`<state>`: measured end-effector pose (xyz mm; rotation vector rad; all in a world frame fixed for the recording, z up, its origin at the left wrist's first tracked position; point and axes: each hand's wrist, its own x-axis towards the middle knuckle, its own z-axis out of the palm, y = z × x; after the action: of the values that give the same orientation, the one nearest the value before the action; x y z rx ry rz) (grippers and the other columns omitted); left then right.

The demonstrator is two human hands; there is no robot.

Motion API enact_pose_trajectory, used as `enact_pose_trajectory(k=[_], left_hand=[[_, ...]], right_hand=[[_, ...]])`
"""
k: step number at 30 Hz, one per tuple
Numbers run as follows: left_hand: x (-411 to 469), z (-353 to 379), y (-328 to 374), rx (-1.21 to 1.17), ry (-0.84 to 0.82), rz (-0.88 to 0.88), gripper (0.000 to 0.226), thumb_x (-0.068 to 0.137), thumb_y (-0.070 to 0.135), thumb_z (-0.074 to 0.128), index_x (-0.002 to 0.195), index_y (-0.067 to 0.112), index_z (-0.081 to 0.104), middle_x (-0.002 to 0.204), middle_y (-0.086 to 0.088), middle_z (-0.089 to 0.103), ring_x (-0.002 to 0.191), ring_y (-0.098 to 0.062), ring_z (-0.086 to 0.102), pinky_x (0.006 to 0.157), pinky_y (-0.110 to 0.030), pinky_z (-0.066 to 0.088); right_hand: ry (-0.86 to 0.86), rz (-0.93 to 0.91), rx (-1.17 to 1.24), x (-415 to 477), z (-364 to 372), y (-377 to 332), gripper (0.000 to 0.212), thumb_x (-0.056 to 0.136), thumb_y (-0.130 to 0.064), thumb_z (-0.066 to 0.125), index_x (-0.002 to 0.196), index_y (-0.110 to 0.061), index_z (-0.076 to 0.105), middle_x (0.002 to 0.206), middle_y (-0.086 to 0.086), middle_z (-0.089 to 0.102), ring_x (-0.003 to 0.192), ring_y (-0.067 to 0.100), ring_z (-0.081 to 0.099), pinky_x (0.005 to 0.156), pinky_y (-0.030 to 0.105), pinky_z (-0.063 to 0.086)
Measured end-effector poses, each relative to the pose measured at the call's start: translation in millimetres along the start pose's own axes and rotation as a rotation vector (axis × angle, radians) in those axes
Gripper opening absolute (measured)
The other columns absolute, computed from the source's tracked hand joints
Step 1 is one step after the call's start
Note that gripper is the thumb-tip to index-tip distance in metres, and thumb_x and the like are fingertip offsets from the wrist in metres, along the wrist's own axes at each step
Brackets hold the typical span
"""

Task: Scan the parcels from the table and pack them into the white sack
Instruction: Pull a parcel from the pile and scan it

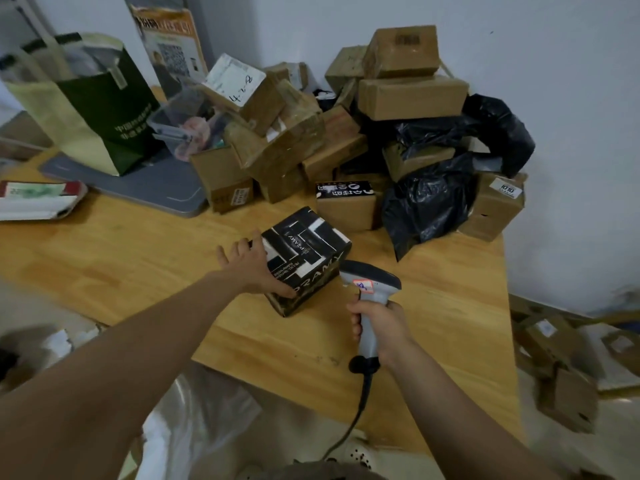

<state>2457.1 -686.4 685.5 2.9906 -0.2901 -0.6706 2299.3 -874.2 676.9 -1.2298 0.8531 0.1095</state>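
Observation:
A black-and-white printed box [306, 256] lies on the wooden table [138, 258] near its front edge. My left hand [251, 263] grips its left side, thumb on the near face. My right hand [379, 327] is closed on the handle of a grey barcode scanner [372, 282], whose head points at the box's right side from close by. A heap of brown cardboard parcels [412, 98] and black plastic bags [429, 206] fills the back of the table. The white sack [194, 420] hangs open below the table's front edge, between my arms.
A green-and-cream tote bag [90, 102] stands at the back left on a grey mat [145, 188]. A clear plastic tub [183, 123] sits beside it. A flat white mailer [38, 199] lies at the left edge. Several cardboard boxes [564, 368] lie on the floor to the right.

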Motion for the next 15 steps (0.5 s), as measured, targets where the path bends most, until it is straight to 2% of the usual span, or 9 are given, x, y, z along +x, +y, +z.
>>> enact_pose_trajectory(k=[3,6,8,10,12,14,15], left_hand=[[-7.6,0.3,-0.2,-0.024,0.029,0.022,0.157,0.041,0.077,0.077,0.149,0.015,-0.018,0.153,-0.019,0.009,0.142,-0.04,0.009,0.116,-0.057,0.009],[-31.6,13.2,0.7,0.01,0.226,0.089,0.15,0.044,0.074,0.078,0.15,0.014,-0.009,0.147,-0.015,0.01,0.139,-0.037,0.011,0.116,-0.054,0.01],[-51.0,25.4,-0.9,0.019,0.418,0.205,0.127,0.053,0.068,0.078,0.148,0.013,0.014,0.141,-0.015,0.023,0.134,-0.036,0.023,0.115,-0.052,0.014],[-65.5,33.7,-2.0,-0.082,0.559,0.358,0.087,0.063,0.058,0.078,0.133,0.019,0.044,0.131,-0.013,0.037,0.126,-0.033,0.034,0.111,-0.049,0.023],[-70.0,36.1,0.7,-0.205,0.501,0.397,0.065,0.065,0.053,0.078,0.119,0.026,0.053,0.131,-0.012,0.034,0.129,-0.031,0.029,0.11,-0.048,0.021],[-68.1,32.0,7.5,-0.348,0.252,0.309,0.068,0.064,0.05,0.08,0.12,0.029,0.047,0.14,-0.01,0.023,0.138,-0.031,0.018,0.113,-0.046,0.02],[-67.5,29.0,10.7,-0.459,0.119,0.254,0.076,0.063,0.047,0.083,0.123,0.027,0.041,0.137,-0.009,0.023,0.138,-0.032,0.021,0.112,-0.043,0.025]], right_hand=[[0.03,-0.002,0.005,-5.4,-6.5,3.0,0.011,0.077,-0.002,0.071,0.084,-0.002,0.062,0.053,0.007,0.058,0.043,0.018,0.051,0.046,0.027,0.044],[0.047,-0.014,0.025,-10.1,-13.1,5.1,0.016,0.077,0.0,0.07,0.09,-0.001,0.063,0.056,0.008,0.058,0.043,0.018,0.051,0.044,0.026,0.044],[0.055,-0.034,0.047,-12.9,-16.8,5.2,0.012,0.077,0.001,0.069,0.087,-0.001,0.062,0.056,0.008,0.057,0.043,0.018,0.05,0.044,0.027,0.043],[0.074,-0.059,0.071,-15.2,-20.3,4.3,0.008,0.079,0.002,0.068,0.081,-0.002,0.061,0.054,0.008,0.056,0.042,0.019,0.049,0.044,0.028,0.043],[0.101,-0.089,0.094,-16.8,-23.6,3.0,0.008,0.08,0.002,0.067,0.077,-0.003,0.061,0.054,0.008,0.055,0.042,0.019,0.049,0.044,0.028,0.042],[0.125,-0.106,0.117,-17.8,-26.2,1.7,0.009,0.079,0.002,0.067,0.077,-0.004,0.061,0.055,0.009,0.054,0.043,0.019,0.048,0.044,0.028,0.042],[0.13,-0.109,0.124,-18.6,-26.9,1.1,0.009,0.079,0.002,0.067,0.078,-0.004,0.061,0.054,0.008,0.054,0.044,0.019,0.048,0.044,0.027,0.042]])
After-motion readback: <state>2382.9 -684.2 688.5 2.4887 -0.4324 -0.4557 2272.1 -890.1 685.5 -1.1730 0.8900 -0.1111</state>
